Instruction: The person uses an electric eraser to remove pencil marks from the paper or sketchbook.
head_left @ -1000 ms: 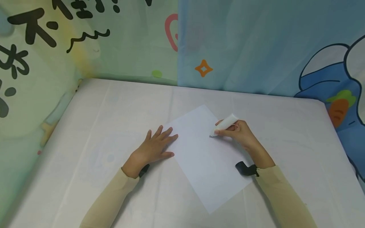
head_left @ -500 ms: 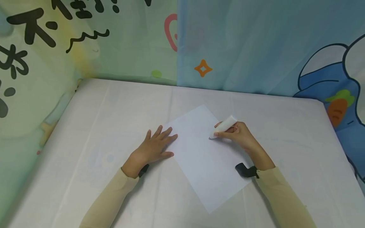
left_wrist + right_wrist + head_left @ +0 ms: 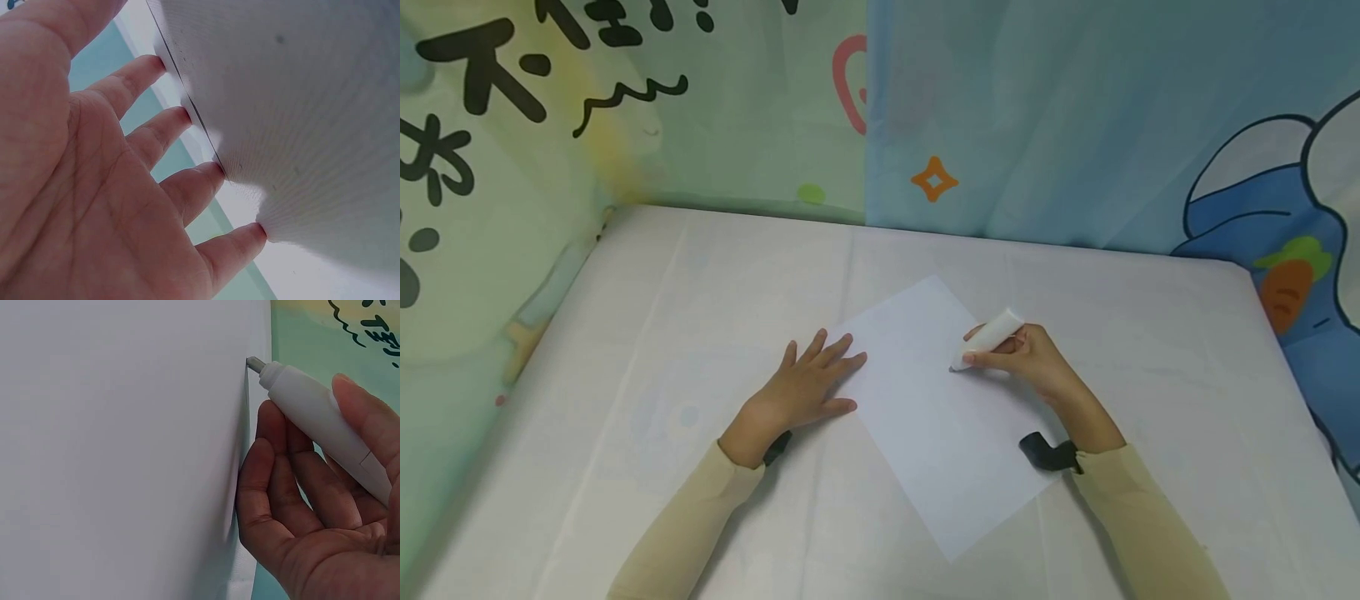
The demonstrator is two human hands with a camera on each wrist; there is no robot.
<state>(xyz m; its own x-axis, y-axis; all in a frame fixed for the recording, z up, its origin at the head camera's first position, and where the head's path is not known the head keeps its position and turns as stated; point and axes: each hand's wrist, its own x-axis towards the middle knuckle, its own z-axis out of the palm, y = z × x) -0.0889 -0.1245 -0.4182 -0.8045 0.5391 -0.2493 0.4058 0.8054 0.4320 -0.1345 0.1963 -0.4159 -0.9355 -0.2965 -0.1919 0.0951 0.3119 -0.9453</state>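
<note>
A plain white sheet of paper [image 3: 917, 433] lies turned like a diamond on the table. My left hand [image 3: 797, 396] rests with spread fingers at its left corner; in the left wrist view the fingertips [image 3: 209, 172] press down along the paper's edge. Between the thumb and fingers of my right hand [image 3: 1026, 358] I grip a thick white correction pen [image 3: 315, 406], tilted, with its back end up to the right. Its metal tip [image 3: 255, 363] meets the paper in the upper right part of the sheet. I can make out no line on the paper.
A white cloth covers the table [image 3: 715, 283]. Behind it hangs a printed curtain [image 3: 1060, 125], green with black lettering on the left, blue on the right. A black wrist mount [image 3: 1048, 452] sits under my right forearm, just over the paper's right side.
My right hand and the correction pen have slid a short way toward me, the tip staying at the paper. My left hand has kept its place.
</note>
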